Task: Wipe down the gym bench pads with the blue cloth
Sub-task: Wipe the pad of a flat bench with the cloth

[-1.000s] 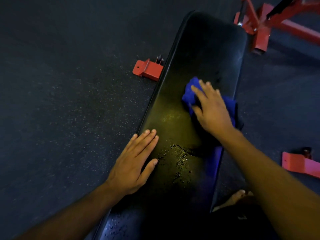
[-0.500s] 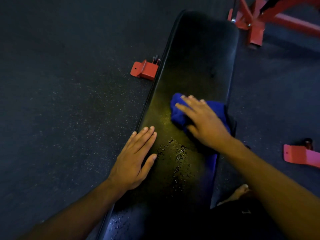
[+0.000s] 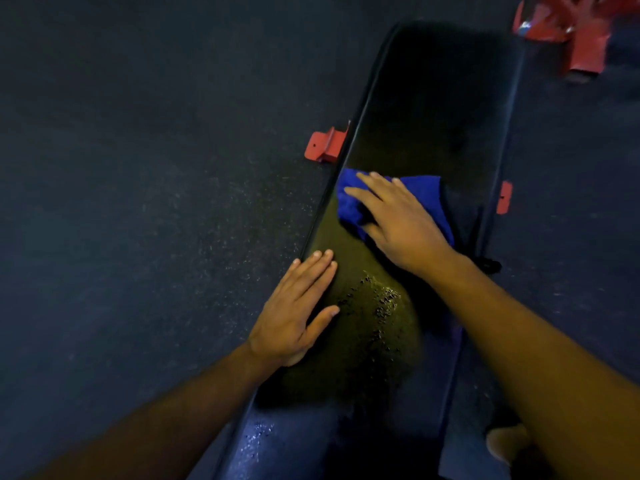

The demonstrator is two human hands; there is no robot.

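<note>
i see the blue cloth [image 3: 349,202] bunched near the left edge of the black bench pad [image 3: 433,109], under my right hand [image 3: 401,223], fingers spread flat on it. my left hand [image 3: 298,313] rests flat on the pad's left edge beside wet droplets [image 3: 377,306]. red bracket [image 3: 323,147] on dark floor [image 3: 138,202].

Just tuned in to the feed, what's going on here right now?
A person is wiping a black gym bench pad. The right hand presses a blue cloth flat on the pad near its left edge, fingers straight. The left hand rests flat on the pad's left edge, nearer the person. A patch of droplets lies on the pad between the hands, not yet wiped. Red frame feet stand on the dark floor.
</note>
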